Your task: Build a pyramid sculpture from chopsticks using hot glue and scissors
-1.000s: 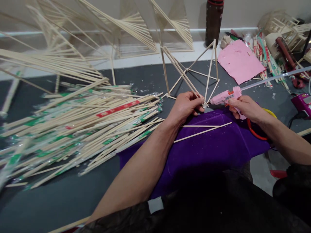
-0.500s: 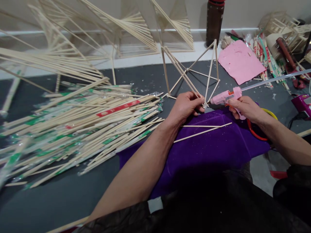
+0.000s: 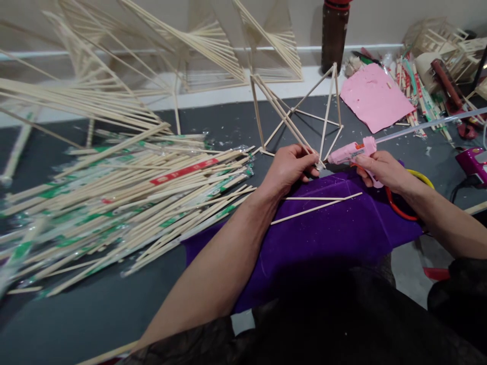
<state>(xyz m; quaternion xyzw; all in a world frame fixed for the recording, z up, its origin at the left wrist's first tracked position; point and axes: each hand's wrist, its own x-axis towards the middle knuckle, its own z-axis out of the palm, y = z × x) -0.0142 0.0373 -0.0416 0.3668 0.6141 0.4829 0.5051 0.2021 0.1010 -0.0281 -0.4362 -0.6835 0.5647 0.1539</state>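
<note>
My left hand [image 3: 294,165] is closed, thumb and fingers pinching the near corner of a frame built from thin wooden sticks [image 3: 280,123]. In my right hand [image 3: 382,171] is a pink hot glue gun [image 3: 352,152]. Its nozzle points left at that same corner, close to my left fingertips; whether it touches the wood I cannot tell. A long clear glue stick [image 3: 429,124] runs out of the gun's back. Below my hands lies a purple cloth [image 3: 323,243] with two loose sticks [image 3: 319,207] on it.
Many chopsticks [image 3: 171,197], some in plastic wrappers, are heaped at left. Finished twisted stick models [image 3: 205,45] stand along the wall. A dark bottle [image 3: 335,38] and a pink sheet [image 3: 376,99] are at the back. Red-and-yellow handles [image 3: 401,205] sit under my right wrist.
Almost nothing differs. The whole view has shifted very slightly, and both hands keep their places at the frame's corner.
</note>
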